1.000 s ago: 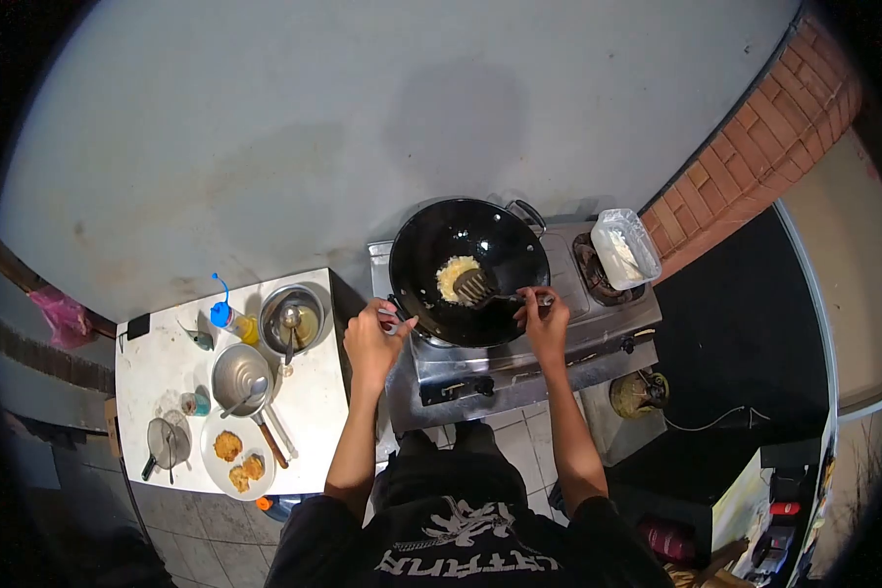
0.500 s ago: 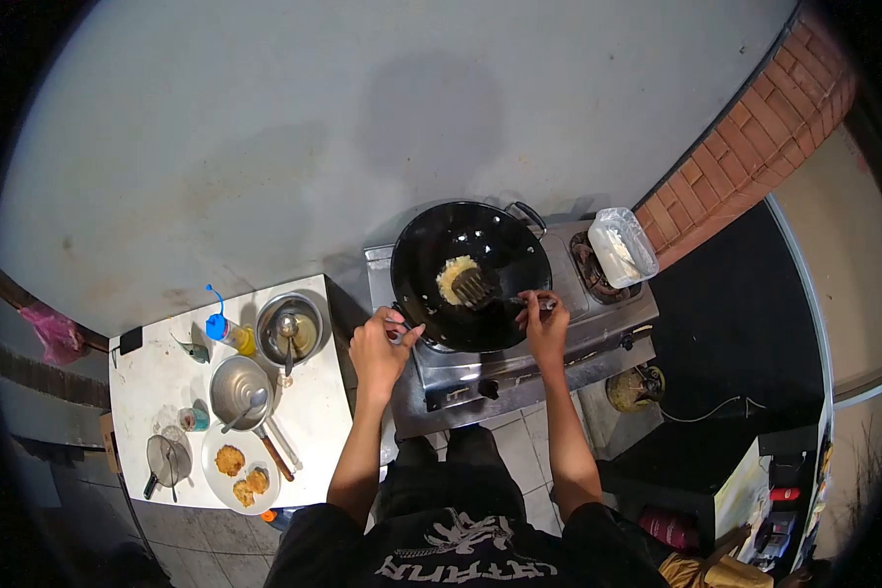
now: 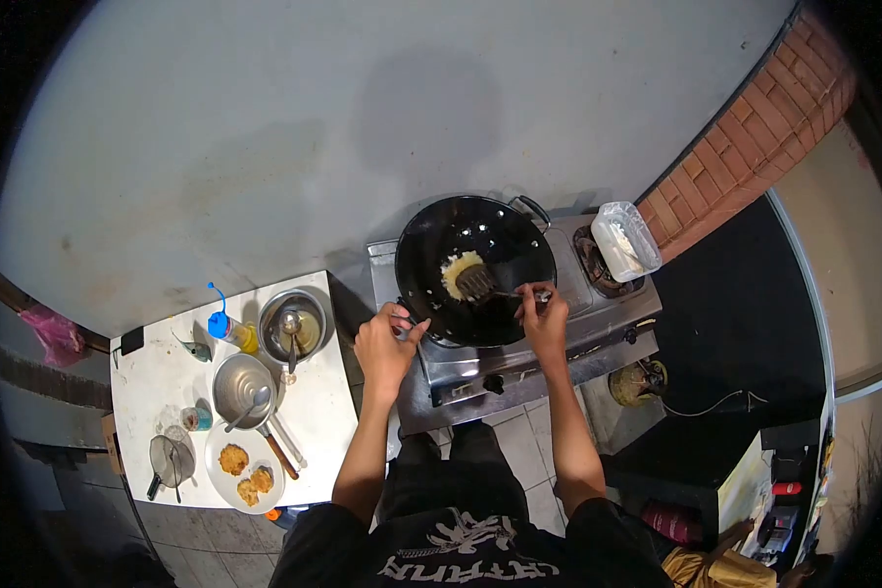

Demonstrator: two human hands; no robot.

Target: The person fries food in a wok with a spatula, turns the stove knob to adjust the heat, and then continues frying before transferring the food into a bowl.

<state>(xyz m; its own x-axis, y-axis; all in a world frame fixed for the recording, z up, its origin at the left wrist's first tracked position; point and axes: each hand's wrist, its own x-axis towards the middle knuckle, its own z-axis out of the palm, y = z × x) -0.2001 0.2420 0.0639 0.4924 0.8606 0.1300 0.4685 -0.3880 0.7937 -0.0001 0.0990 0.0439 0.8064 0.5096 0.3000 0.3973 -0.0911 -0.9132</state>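
Note:
A black wok (image 3: 431, 230) sits on the left side of the stove, tilted a little toward me. In it lies a pale yellow fritter (image 3: 457, 270), with small white bits scattered around. My right hand (image 3: 545, 318) is closed on the thin handle of a slotted spatula (image 3: 477, 283), whose dark head overlaps the fritter's right edge. My left hand (image 3: 386, 347) grips the wok's near-left handle, mostly hidden by the fingers.
On the right burner stands a plastic tub (image 3: 624, 243) holding white stuff. Left, a white table (image 3: 323, 421) carries a metal bowl (image 3: 309, 299) with a ladle, a saucepan (image 3: 230, 377), a strainer (image 3: 170, 461), an oil bottle (image 3: 233, 332) and a plate (image 3: 227, 487) of browned fritters.
The whole view has shifted slightly. Both hands keep their holds, and the spatula stays at the fritter's right edge with hardly any movement.

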